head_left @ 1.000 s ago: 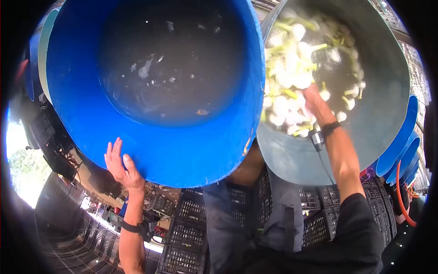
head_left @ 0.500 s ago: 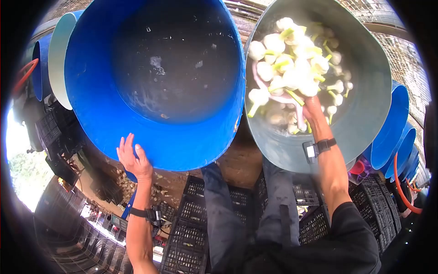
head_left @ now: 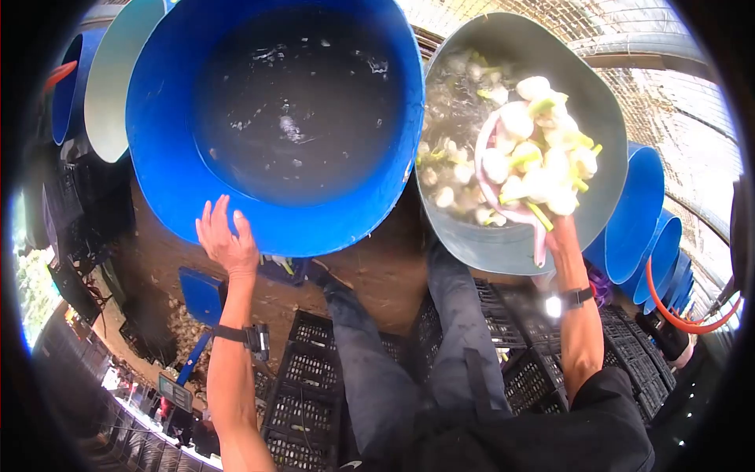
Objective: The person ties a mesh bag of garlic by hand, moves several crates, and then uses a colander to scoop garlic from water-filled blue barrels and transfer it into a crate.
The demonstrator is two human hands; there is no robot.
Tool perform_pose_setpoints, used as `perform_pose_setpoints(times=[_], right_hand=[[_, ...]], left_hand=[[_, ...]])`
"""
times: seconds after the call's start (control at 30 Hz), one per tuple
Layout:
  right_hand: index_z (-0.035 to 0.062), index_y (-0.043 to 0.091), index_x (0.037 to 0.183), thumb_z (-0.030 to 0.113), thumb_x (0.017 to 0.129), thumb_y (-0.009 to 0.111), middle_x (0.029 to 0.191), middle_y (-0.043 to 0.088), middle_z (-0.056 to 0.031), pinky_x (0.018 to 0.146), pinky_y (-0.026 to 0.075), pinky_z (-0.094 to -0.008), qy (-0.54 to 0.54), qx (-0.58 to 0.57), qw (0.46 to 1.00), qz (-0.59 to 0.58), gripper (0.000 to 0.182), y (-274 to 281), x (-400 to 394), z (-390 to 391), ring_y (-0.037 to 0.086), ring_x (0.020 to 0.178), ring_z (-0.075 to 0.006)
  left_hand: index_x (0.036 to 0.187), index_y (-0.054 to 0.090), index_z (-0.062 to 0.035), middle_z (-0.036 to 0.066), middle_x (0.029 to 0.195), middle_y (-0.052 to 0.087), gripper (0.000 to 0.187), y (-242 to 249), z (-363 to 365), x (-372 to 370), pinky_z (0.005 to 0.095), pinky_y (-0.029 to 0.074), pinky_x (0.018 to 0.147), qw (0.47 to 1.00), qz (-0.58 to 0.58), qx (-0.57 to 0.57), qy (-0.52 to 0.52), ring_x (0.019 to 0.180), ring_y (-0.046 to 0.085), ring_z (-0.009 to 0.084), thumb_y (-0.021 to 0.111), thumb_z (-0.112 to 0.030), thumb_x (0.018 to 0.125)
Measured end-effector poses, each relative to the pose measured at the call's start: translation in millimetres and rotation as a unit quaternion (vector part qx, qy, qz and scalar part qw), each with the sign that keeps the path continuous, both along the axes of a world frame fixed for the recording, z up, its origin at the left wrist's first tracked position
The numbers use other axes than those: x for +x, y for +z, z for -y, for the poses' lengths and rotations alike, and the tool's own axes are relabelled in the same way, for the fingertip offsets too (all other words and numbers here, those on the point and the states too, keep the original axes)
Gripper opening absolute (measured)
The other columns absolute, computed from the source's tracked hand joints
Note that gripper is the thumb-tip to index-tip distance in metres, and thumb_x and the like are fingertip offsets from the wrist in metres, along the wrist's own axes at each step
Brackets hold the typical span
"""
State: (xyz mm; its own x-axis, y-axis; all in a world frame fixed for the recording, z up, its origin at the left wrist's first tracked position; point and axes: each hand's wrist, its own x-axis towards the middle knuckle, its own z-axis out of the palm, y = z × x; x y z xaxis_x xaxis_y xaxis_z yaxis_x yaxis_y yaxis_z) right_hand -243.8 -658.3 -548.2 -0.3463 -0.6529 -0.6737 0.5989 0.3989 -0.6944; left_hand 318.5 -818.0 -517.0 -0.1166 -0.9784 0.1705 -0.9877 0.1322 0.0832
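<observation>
My right hand [head_left: 561, 236] is closed on the near edge of a pink basket [head_left: 483, 161], perhaps a colander. White garlic bulbs [head_left: 544, 153] with short green stems are heaped in it, overexposed by bright light. The basket is over the grey tub [head_left: 472, 250], where more bulbs [head_left: 445, 196] float in cloudy water. Fingers spread and holding nothing, my left hand [head_left: 228, 240] is at the near rim of the large blue tub [head_left: 271, 228]. Dark water [head_left: 314, 134] with a few floating bits fills the blue tub's bottom.
Black plastic crates [head_left: 303, 385] stand by my legs, with more crates [head_left: 535, 377] to the right. Blue barrels [head_left: 635, 204] and an orange hose [head_left: 657, 307] are at far right. A pale green tub [head_left: 106, 102] stands at far left. Loose bulbs [head_left: 185, 330] lie on the ground.
My right hand has raised the loaded pink basket and moved it right and toward me, uncovering floating bulbs. My left hand stays open near the blue rim. The view has shifted slightly.
</observation>
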Motion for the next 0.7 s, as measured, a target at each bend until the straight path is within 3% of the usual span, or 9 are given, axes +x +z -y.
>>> perform_pose_setpoints(times=[0.07,0.17,0.23,0.3,0.43,0.53,0.7], right_hand=[[0.0023,0.047,0.133,0.022,0.088,0.071,0.127,0.059,-0.0110,0.098,0.052,-0.0391,0.036,-0.009,0.999,-0.004,0.054,16,-3,-16,0.061,0.112,-0.0220],[0.0016,0.046,0.134,0.020,0.090,0.069,0.126,0.059,-0.0105,0.097,0.053,-0.0390,0.057,0.007,0.998,-0.015,0.053,48,10,-39,0.061,0.111,-0.0220],[0.0013,0.046,0.133,0.020,0.090,0.068,0.126,0.059,-0.0106,0.096,0.053,-0.0388,0.093,0.029,0.995,-0.038,0.053,72,22,-55,0.062,0.111,-0.0222],[0.0009,0.046,0.133,0.019,0.089,0.068,0.125,0.059,-0.0107,0.096,0.053,-0.0387,0.139,0.059,0.987,-0.052,0.052,84,42,-66,0.062,0.110,-0.0224],[0.0002,0.047,0.132,0.018,0.089,0.067,0.125,0.059,-0.0108,0.094,0.053,-0.0383,0.211,0.112,0.970,-0.053,0.051,121,113,-83,0.062,0.109,-0.0227],[-0.0003,0.047,0.132,0.017,0.089,0.067,0.124,0.059,-0.0109,0.093,0.053,-0.0381,0.260,0.137,0.955,-0.034,0.050,138,185,-89,0.062,0.108,-0.0230],[-0.0012,0.048,0.131,0.016,0.089,0.066,0.123,0.059,-0.0111,0.092,0.053,-0.0376,0.323,0.165,0.932,0.030,0.049,126,320,-85,0.063,0.106,-0.0234]], left_hand=[[0.120,0.064,-0.0104,0.008,0.122,0.065,0.036,-2,0,1,0.0507,0.029,0.112,1.000,-0.011,-0.014,0.003,0.124,0.053,0.0291,0.056,-0.027,0.089],[0.122,0.064,-0.0111,0.010,0.122,0.064,0.038,-4,0,3,0.0500,0.033,0.109,0.999,-0.022,-0.043,-0.004,0.123,0.053,0.0301,0.059,-0.032,0.090],[0.122,0.062,-0.0074,0.015,0.117,0.064,0.044,7,1,1,0.0506,0.037,0.102,0.997,-0.046,-0.064,-0.012,0.115,0.055,0.0375,0.063,-0.033,0.087],[0.127,0.057,-0.0048,0.019,0.122,0.060,0.048,8,-3,4,0.0492,0.037,0.102,0.987,-0.125,-0.096,-0.012,0.119,0.051,0.0397,0.063,-0.032,0.088],[0.136,0.047,0.0026,0.020,0.139,0.049,0.051,32,-61,23,0.0502,0.027,0.112,0.933,-0.329,-0.084,0.118,0.134,0.039,0.0403,0.052,-0.029,0.096],[0.138,0.044,0.0047,0.019,0.142,0.048,0.047,32,-151,50,0.0442,0.028,0.113,0.836,-0.483,-0.062,0.253,0.134,0.040,0.0352,0.044,-0.025,0.102],[0.140,0.045,0.0038,0.019,0.141,0.050,0.062,1,-295,71,0.0368,0.030,0.112,0.547,-0.651,0.082,0.520,0.134,0.044,0.0271,0.034,-0.045,0.104]])
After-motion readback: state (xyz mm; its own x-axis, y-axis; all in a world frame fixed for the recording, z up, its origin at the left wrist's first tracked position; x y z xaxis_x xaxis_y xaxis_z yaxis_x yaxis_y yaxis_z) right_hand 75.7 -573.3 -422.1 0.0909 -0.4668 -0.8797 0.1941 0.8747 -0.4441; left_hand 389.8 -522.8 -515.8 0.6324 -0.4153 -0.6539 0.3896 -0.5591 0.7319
